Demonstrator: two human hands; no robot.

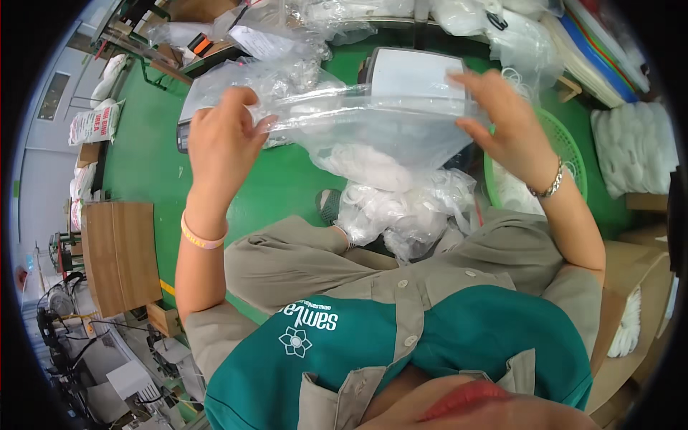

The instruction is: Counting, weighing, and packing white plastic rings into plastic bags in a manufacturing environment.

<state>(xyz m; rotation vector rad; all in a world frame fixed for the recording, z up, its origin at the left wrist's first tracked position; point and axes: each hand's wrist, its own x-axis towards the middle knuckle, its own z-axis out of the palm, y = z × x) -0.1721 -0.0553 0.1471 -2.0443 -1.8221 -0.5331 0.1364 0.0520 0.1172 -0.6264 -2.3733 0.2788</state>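
Observation:
A large clear plastic bag (423, 132) is stretched between my hands, its upper edge running nearly straight across. At its left end my left hand (228, 136) is curled, thumb and fingers pinching the film. My right hand (505, 122) is at the other end, thumb and fingers apart from each other with the film's edge at them; the exact contact is hard to see. White contents (369, 165) show low in the bag. Just below, between my legs, a heap of white pieces in crumpled clear plastic (401, 208) lies on the floor.
Beyond the bag is a dark-sided box with a pale top (416, 72). A green basket (566, 140) stands by my right forearm, with white items inside. White bundles (634, 147) are stacked at far right; a cardboard box (122, 254) is on the left. The floor (279, 186) is green.

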